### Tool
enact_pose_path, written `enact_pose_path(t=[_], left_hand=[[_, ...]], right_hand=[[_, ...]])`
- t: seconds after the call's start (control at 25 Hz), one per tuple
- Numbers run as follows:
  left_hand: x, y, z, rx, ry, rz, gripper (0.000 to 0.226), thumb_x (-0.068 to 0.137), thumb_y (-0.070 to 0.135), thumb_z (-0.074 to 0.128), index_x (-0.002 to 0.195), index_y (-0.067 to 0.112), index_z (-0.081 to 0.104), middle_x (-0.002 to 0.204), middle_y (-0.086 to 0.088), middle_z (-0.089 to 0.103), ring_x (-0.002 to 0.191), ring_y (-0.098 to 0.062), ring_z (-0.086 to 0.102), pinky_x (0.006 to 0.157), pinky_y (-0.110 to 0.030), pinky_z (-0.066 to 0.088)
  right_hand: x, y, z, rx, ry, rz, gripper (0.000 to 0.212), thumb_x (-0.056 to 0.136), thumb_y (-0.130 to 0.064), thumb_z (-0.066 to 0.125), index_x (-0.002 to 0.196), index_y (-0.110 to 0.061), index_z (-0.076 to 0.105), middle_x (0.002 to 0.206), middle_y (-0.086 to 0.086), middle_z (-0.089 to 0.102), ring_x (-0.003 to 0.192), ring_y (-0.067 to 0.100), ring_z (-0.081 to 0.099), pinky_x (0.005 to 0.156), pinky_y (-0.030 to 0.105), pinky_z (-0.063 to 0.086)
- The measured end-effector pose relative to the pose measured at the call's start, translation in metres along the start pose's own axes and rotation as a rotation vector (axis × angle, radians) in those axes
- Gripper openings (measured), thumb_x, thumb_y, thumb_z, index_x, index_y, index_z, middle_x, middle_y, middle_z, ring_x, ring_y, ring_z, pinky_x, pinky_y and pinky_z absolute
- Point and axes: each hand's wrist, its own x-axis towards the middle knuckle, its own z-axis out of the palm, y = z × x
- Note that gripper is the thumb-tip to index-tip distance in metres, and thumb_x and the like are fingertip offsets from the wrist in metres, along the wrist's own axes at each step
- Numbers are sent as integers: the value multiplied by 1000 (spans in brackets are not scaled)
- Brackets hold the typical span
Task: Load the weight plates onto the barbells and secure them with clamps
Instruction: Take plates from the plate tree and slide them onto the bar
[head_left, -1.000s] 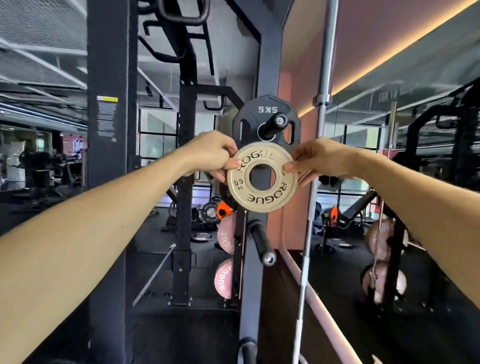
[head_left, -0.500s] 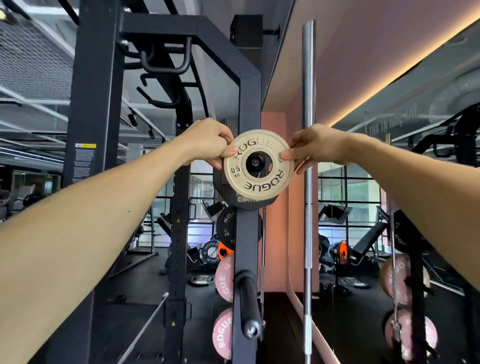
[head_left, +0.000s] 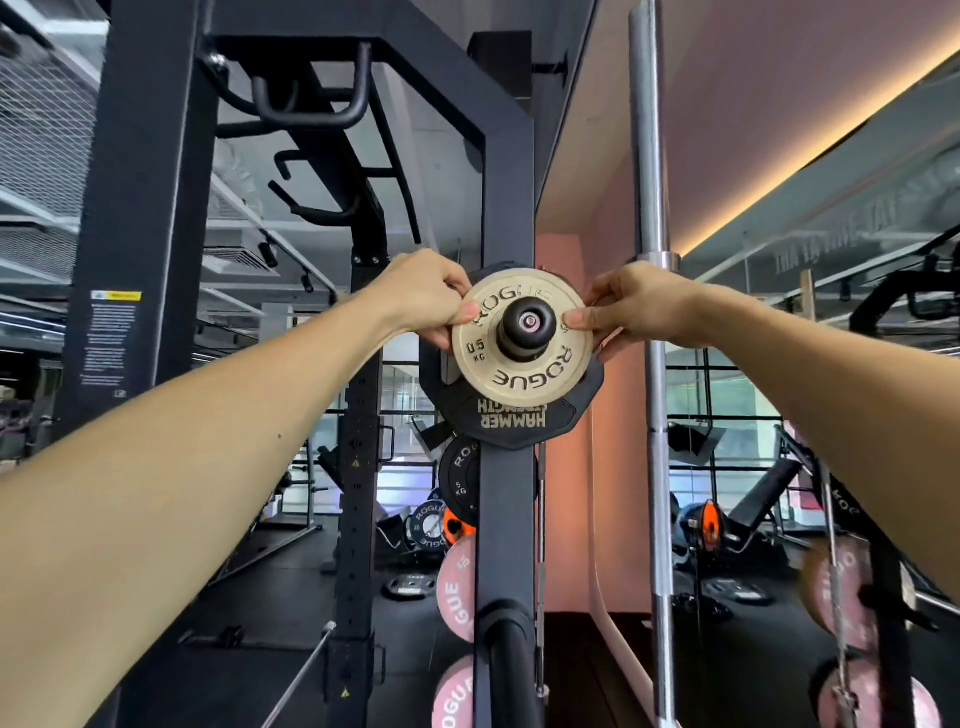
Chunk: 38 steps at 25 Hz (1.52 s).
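Observation:
A small tan 0.5 kg weight plate sits on a black storage peg of the rack, the peg's end poking through its hole. My left hand pinches the plate's left rim and my right hand pinches its right rim. Behind it on the same peg hangs a black Hammer Strength plate. A steel barbell stands upright just right of the rack post.
The black rack post runs down the middle, with another peg low down. Pink plates and a black 5 kg plate hang on its left side. A mirror wall lies to the right.
Both hands have raised the tan plate from below the peg up to it and pushed it on, so the peg's end now sticks out through the hole.

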Motion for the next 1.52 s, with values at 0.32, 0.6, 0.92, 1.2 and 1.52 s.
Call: enact_pose_path(t=[0.32,0.6,0.92,1.2,1.52], left_hand=[[54,-49,45,29,124,-22,32,82,23,81,87,18,49,88,-11,68,60,-27,69,66,-40,62],[73,-57,60,81,193,-27,36,76,21,82,81,22,46,101,-10,61,83,-34,67,80,-48,58],[12,-68,80,231,125,0,29,87,28,70,100,22,45,108,-2,46,99,-29,54,82,-41,45],[-116,-111,65,238,-233,-136,45,78,45,76,117,37,56,128,-1,50,119,-28,51,100,-42,44],[-250,-152,-48,277,-247,-376,50,77,45,79,122,34,60,123,4,52,108,-18,50,90,-33,41]], right_hand=[[52,36,22,-71,129,107,29,85,-16,73,74,2,53,56,16,67,41,21,65,41,28,56],[74,51,27,-204,173,121,30,85,-18,74,80,8,60,59,17,67,37,20,62,41,29,56],[23,72,82,-271,238,121,28,91,-35,67,88,-8,58,84,9,68,72,26,65,67,36,56],[-88,74,133,-349,-94,203,54,92,-48,61,130,-11,56,132,6,61,119,22,57,90,22,37],[-138,13,217,-366,-283,201,75,82,-62,65,141,-22,46,146,1,49,130,24,49,110,31,36]])
